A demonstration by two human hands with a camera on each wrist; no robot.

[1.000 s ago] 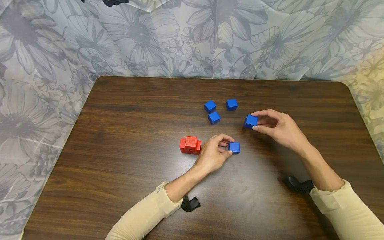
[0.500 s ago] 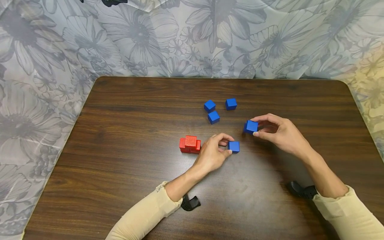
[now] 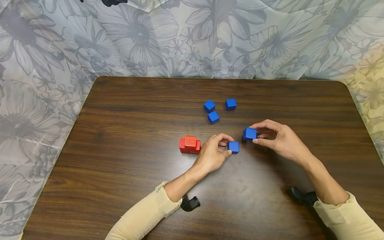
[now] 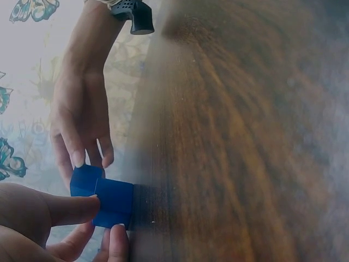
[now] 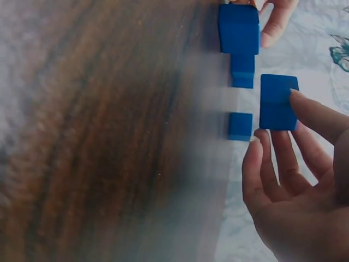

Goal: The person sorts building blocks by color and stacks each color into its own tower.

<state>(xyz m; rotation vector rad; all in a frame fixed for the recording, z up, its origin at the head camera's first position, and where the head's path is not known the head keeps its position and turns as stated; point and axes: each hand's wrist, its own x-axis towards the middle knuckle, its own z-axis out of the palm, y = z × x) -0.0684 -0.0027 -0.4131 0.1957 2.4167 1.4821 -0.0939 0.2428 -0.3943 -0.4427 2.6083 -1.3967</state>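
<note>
My left hand [image 3: 211,153] pinches a blue cube [image 3: 233,147] that sits on the table, thumb on its near side and fingers on its far side. In the left wrist view that cube [image 4: 115,203] lies between thumb and fingertips. To the right, my right hand [image 3: 277,138] pinches another blue cube [image 3: 250,133] between thumb and fingers. The right wrist view has this cube [image 5: 279,102] raised off the tabletop. It hangs just behind and to the right of the left hand's cube. Beside my left wrist stands a small stack of red blocks [image 3: 190,143].
Farther back on the brown wooden table [image 3: 135,110] are three loose blue cubes: two close together, one in front [image 3: 213,117] and one behind [image 3: 209,106], and another [image 3: 230,104] to their right. A floral cloth [image 3: 180,36] hangs behind the table.
My right hand has brought its blue cube nearer to me, towards the cube at my left hand. The left hand, its cube and the red stack stay where they were.
</note>
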